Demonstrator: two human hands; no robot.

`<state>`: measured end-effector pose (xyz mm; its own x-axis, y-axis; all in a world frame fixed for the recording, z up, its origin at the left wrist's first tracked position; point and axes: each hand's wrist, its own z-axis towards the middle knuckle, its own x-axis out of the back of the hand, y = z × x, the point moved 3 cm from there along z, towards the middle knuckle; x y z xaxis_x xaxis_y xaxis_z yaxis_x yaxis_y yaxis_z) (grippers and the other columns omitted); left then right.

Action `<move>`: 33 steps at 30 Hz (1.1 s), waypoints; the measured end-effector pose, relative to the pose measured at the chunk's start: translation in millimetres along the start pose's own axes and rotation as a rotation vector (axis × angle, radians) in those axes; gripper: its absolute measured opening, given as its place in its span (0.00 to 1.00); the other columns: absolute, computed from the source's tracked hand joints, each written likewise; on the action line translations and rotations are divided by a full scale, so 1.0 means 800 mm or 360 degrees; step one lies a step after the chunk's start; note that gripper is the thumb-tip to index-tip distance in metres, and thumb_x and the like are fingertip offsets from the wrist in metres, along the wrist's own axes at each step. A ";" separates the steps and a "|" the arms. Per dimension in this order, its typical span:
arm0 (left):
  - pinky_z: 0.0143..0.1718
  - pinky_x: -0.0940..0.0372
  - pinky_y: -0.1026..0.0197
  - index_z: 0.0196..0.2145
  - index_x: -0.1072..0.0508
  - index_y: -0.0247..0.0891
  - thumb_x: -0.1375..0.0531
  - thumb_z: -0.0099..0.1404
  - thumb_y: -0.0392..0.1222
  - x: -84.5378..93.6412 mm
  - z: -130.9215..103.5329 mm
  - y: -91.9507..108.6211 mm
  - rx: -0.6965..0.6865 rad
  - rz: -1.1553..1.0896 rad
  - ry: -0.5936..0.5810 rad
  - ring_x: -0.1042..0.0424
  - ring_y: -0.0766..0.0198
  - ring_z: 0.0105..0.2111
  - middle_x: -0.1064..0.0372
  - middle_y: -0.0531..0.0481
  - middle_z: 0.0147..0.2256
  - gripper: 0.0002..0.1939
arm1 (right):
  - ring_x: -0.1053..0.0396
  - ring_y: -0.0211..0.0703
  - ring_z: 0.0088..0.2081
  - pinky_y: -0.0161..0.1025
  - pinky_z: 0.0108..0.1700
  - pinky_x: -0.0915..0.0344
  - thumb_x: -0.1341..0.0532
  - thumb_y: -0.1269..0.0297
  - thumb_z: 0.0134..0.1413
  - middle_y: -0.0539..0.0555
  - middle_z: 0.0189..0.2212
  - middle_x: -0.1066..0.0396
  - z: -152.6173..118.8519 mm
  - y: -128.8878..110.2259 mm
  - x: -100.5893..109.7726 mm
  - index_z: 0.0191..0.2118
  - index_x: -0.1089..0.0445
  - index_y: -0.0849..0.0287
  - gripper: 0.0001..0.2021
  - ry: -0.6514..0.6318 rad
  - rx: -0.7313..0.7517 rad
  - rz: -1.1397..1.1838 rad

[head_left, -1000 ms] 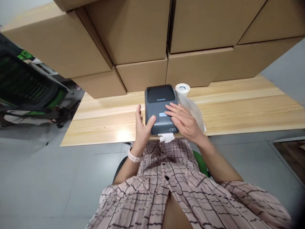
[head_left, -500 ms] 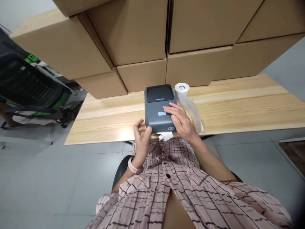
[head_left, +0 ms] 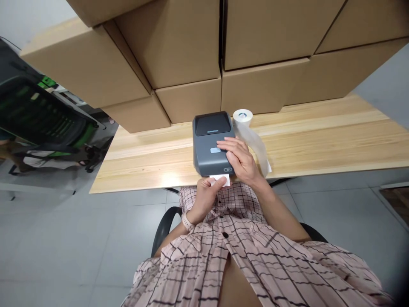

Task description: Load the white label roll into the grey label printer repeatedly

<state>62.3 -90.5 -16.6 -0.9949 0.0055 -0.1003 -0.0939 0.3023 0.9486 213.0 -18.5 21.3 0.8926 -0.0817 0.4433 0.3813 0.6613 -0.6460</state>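
Note:
A dark grey label printer (head_left: 206, 158) sits at the front edge of the wooden table, its lid down. From its front slot sticks out a white label strip (head_left: 226, 179), which my left hand (head_left: 207, 194) pinches between thumb and fingers. Fingers stretched out, my right hand (head_left: 242, 160) lies flat on the right side of the printer's top, fingertips beside the light blue button (head_left: 215, 150). Just behind and to the right stands a white label roll (head_left: 242, 117). Its loose band (head_left: 258, 147) curls forward past my right hand to the table's edge.
Stacked cardboard boxes (head_left: 185, 47) line the back of the wooden table (head_left: 143, 157). A black mesh office chair (head_left: 38, 111) stands at the left, with part of another person's leg (head_left: 14, 155) near it. The grey tiled floor (head_left: 79, 238) shows below.
My left hand has moved right from the printer's left front corner and closed on the label strip, which now lies straighter. My right hand stays on the printer.

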 end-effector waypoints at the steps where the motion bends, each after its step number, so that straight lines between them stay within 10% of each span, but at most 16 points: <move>1: 0.45 0.26 0.56 0.24 0.20 0.40 0.28 0.61 0.62 0.002 -0.003 0.000 -0.0081 0.0043 0.0015 0.21 0.59 0.35 0.18 0.49 0.31 0.22 | 0.29 0.53 0.66 0.64 0.72 0.39 0.51 0.56 0.78 0.51 0.59 0.19 0.001 -0.002 0.002 0.57 0.22 0.45 0.20 -0.0018 0.0013 -0.0037; 6: 0.38 0.27 0.58 0.27 0.17 0.39 0.29 0.62 0.63 0.033 -0.011 -0.010 -0.0008 0.0090 -0.0164 0.22 0.61 0.29 0.19 0.48 0.28 0.23 | 0.30 0.56 0.65 0.66 0.72 0.44 0.50 0.53 0.79 0.52 0.63 0.22 0.010 -0.020 0.008 0.56 0.21 0.48 0.20 -0.0198 0.0104 -0.0404; 11: 0.26 0.36 0.63 0.21 0.24 0.38 0.37 0.70 0.63 0.097 -0.004 0.006 -0.0513 0.0094 0.0501 0.33 0.67 0.21 0.30 0.51 0.20 0.29 | 0.40 0.59 0.74 0.70 0.79 0.60 0.47 0.47 0.78 0.52 0.66 0.25 0.017 -0.022 0.007 0.52 0.22 0.49 0.19 -0.0321 0.0175 -0.0531; 15: 0.39 0.27 0.61 0.38 0.17 0.40 0.37 0.73 0.55 0.111 0.014 0.030 -0.0841 0.0044 0.0783 0.22 0.62 0.39 0.18 0.45 0.40 0.17 | 0.44 0.59 0.77 0.67 0.76 0.46 0.51 0.40 0.77 0.54 0.76 0.38 0.002 -0.008 0.016 0.62 0.27 0.47 0.25 -0.0226 0.0161 -0.0250; 20: 0.51 0.26 0.56 0.48 0.18 0.44 0.36 0.72 0.50 0.101 0.063 0.045 -0.0804 -0.0024 0.0621 0.22 0.60 0.48 0.20 0.44 0.52 0.12 | 0.50 0.62 0.80 0.69 0.76 0.45 0.57 0.35 0.75 0.48 0.81 0.53 -0.002 -0.007 0.034 0.78 0.49 0.34 0.33 -0.0055 0.0253 -0.0044; 33: 0.60 0.30 0.51 0.52 0.25 0.39 0.32 0.63 0.43 0.080 0.138 0.062 -0.0697 0.0211 0.0454 0.24 0.56 0.54 0.22 0.41 0.56 0.20 | 0.37 0.51 0.70 0.55 0.75 0.45 0.63 0.29 0.73 0.53 0.63 0.27 0.241 0.017 0.050 0.71 0.41 0.43 0.37 0.0119 0.0003 -0.0141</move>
<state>-2.4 30.2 -8.8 -0.9638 -0.2608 0.0563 0.0875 -0.1098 0.9901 207.3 131.0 150.3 0.8709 -0.1950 0.4512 0.4591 0.6505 -0.6050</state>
